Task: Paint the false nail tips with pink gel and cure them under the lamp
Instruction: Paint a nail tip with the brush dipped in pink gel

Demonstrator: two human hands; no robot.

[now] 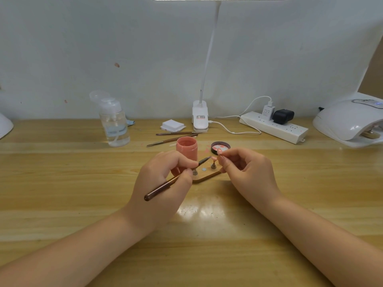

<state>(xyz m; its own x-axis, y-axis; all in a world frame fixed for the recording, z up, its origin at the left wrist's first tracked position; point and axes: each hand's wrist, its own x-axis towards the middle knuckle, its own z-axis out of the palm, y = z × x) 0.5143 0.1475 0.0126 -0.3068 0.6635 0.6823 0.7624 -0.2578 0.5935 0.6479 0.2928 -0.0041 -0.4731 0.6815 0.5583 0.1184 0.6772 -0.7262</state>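
My left hand (163,179) grips a brown gel brush (165,186), its bristle tip at a pink false nail tip (219,156). My right hand (246,172) pinches that nail tip between thumb and forefinger. Below them lies a small wooden holder board (207,176) with two little metal stands, one (213,165) carrying a pink tip. An open pink gel jar (187,151) stands just behind my left hand, and its dark lid (220,146) lies to the right. The white curing lamp (350,123) sits at the far right edge.
A clear pump bottle (115,125) stands back left. Two more brushes (174,137), a stack of white wipes (173,125), a clip-on desk lamp (200,119) and a white power strip (273,127) with plugs line the back of the wooden desk (62,183).
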